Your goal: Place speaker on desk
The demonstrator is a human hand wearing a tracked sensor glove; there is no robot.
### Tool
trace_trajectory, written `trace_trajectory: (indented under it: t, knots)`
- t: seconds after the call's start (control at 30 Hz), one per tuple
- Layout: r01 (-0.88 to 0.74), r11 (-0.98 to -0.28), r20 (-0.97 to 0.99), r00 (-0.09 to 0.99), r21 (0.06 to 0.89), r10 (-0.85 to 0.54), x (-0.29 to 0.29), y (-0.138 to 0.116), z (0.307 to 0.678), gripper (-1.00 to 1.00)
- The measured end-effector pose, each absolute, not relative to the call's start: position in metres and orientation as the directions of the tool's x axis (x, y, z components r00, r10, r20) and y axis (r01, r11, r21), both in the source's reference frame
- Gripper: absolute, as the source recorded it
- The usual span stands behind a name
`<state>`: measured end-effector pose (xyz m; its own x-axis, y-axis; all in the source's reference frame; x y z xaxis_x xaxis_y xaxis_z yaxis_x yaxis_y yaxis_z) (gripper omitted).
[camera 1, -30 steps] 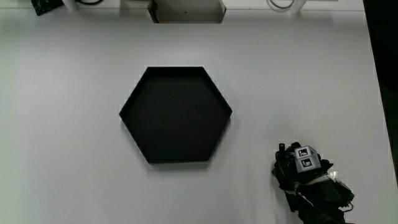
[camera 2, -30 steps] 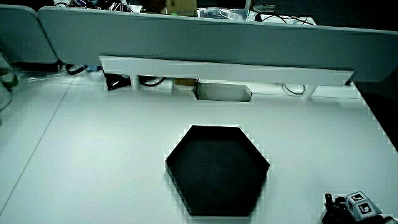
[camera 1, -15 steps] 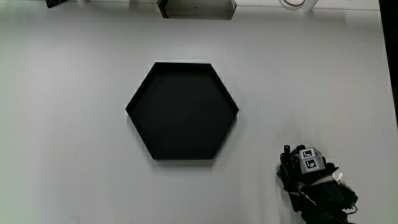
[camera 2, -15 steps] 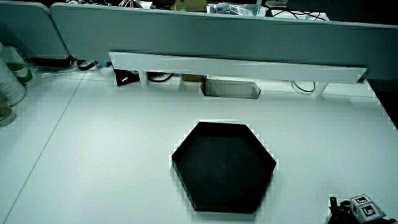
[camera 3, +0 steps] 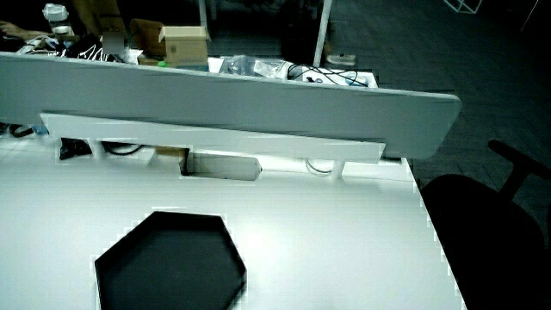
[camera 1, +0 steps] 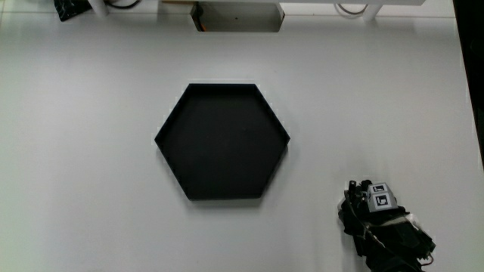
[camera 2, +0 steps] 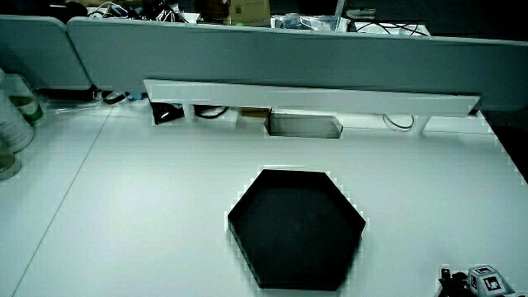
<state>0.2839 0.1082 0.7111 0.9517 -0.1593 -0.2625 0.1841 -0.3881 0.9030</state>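
No speaker shows in any view. The hand [camera 1: 382, 225], in its black glove with the patterned cube [camera 1: 380, 198] on its back, rests low on the white table [camera 1: 91, 189], nearer to the person than the black hexagonal tray [camera 1: 223, 141]. It lies beside the tray and apart from it, close to the table's edge. In a side view only the cube and the top of the hand [camera 2: 481, 282] show. What, if anything, the hand holds is hidden. The tray [camera 2: 297, 227] [camera 3: 168, 267] is shallow, with nothing in it.
A low grey partition [camera 2: 272, 54] with a white rail [camera 2: 305, 97] runs along the table, with a rectangular cable opening [camera 1: 236, 17] by it. A clear bottle [camera 2: 12, 124] stands at the table's edge. A dark office chair [camera 3: 491, 232] stands off the table.
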Motion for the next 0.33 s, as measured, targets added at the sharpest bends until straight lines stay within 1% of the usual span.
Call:
trace_trajectory:
  t: [0.03,0.07,0.17,0.2,0.23,0.3,0.33]
  knots:
    - [0.154,-0.396,-0.23,0.961,0.905,-0.152,0.284,0.109,0.708,-0.85]
    - [0.149,-0.434,-0.23,0.963,0.888,-0.138,0.282,0.108,0.701,-0.88]
    - [0.069,-0.524,-0.151,0.982,0.849,-0.115,0.277,0.105,0.685,-1.0]
    - [0.047,-0.541,-0.118,0.988,0.839,-0.097,0.274,0.105,0.678,-1.0]
    - [0.034,-0.579,-0.09,0.993,0.815,-0.069,0.272,0.105,0.673,-1.0]
    - [-0.042,-0.613,0.021,0.999,0.789,-0.041,0.265,0.105,0.663,-1.0]
    - [-0.053,-0.636,0.037,0.999,0.77,-0.038,0.266,0.109,0.667,-1.0]
